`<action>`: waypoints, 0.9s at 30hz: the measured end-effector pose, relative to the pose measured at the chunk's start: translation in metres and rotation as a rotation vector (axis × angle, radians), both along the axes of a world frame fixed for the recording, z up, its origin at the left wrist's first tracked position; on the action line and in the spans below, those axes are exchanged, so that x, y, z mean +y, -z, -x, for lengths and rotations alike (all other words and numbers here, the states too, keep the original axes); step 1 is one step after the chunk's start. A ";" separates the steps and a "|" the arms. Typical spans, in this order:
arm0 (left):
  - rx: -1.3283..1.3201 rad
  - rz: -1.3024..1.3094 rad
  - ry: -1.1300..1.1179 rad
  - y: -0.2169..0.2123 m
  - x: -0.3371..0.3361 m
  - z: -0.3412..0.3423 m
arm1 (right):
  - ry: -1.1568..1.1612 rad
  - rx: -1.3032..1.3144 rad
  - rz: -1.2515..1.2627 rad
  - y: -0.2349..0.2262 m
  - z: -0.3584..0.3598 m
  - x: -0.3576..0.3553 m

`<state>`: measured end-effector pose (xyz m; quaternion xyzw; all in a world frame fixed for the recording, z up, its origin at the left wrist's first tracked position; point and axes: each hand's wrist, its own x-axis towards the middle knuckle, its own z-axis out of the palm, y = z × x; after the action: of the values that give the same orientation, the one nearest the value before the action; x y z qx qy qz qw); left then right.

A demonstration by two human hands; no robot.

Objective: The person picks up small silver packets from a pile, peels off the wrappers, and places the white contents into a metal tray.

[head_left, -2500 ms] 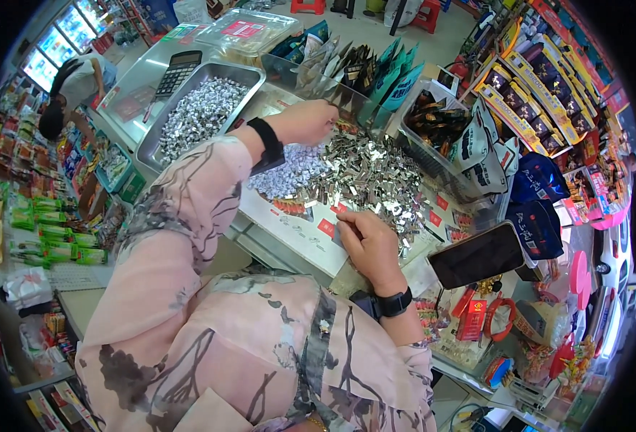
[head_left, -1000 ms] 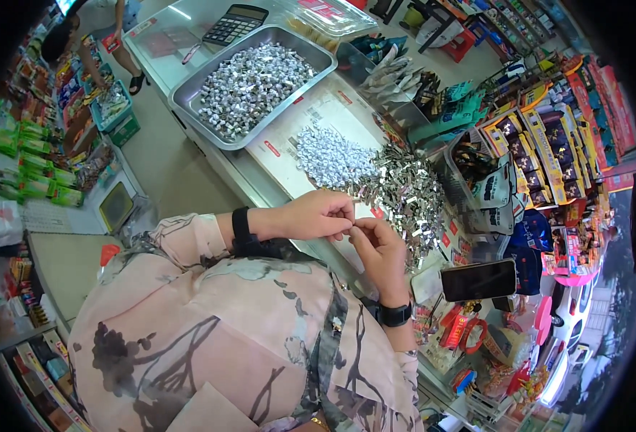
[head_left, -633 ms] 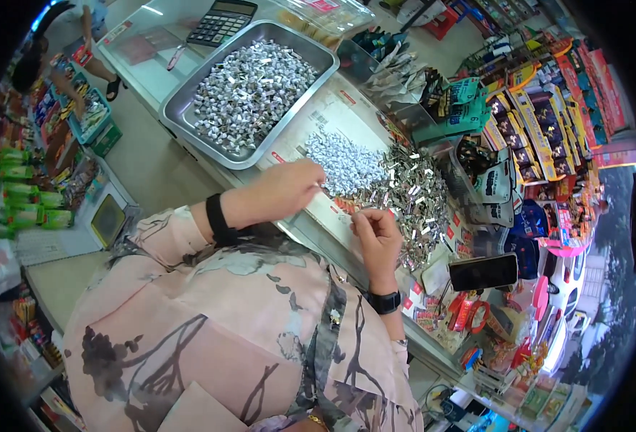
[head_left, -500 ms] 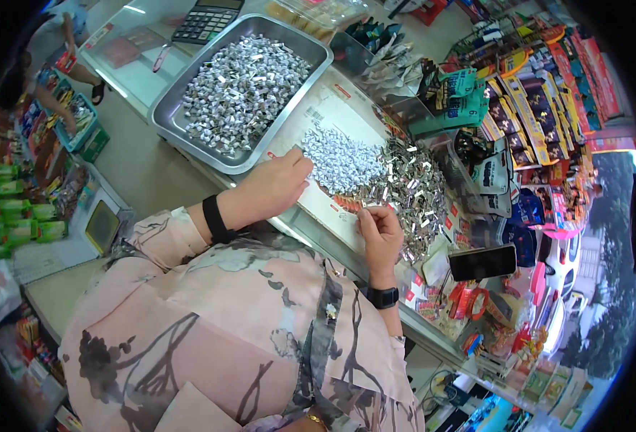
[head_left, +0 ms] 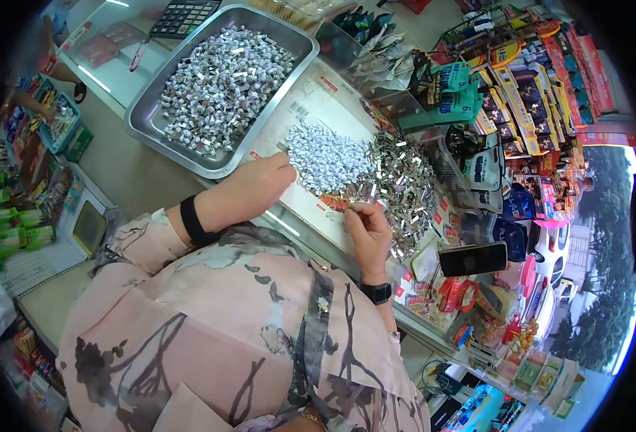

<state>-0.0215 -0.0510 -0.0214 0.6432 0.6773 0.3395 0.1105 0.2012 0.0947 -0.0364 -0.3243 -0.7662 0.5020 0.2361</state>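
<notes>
My hands are apart. The left hand, fingers curled, is at the near edge of a pile of small white pieces; the right hand, thumb to forefinger, is beside a heap of silvery strips. I cannot tell whether either grips anything. Both piles lie on a pale board on the counter, near a filled metal tray. Around me, packaged goods crowd the shop; a white car shows outside.

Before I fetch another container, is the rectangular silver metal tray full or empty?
The tray is partly full: small silvery-white pieces cover most of its floor; bare metal shows beside them.
</notes>
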 end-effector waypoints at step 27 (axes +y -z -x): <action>-1.431 0.106 0.096 -0.030 0.037 -0.041 | -0.354 0.266 0.279 -0.049 0.029 0.010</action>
<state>0.0193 -0.0142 0.0082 0.2860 0.4255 0.6393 0.5730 0.1725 0.1043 0.0124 -0.1458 -0.6967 0.6744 0.1963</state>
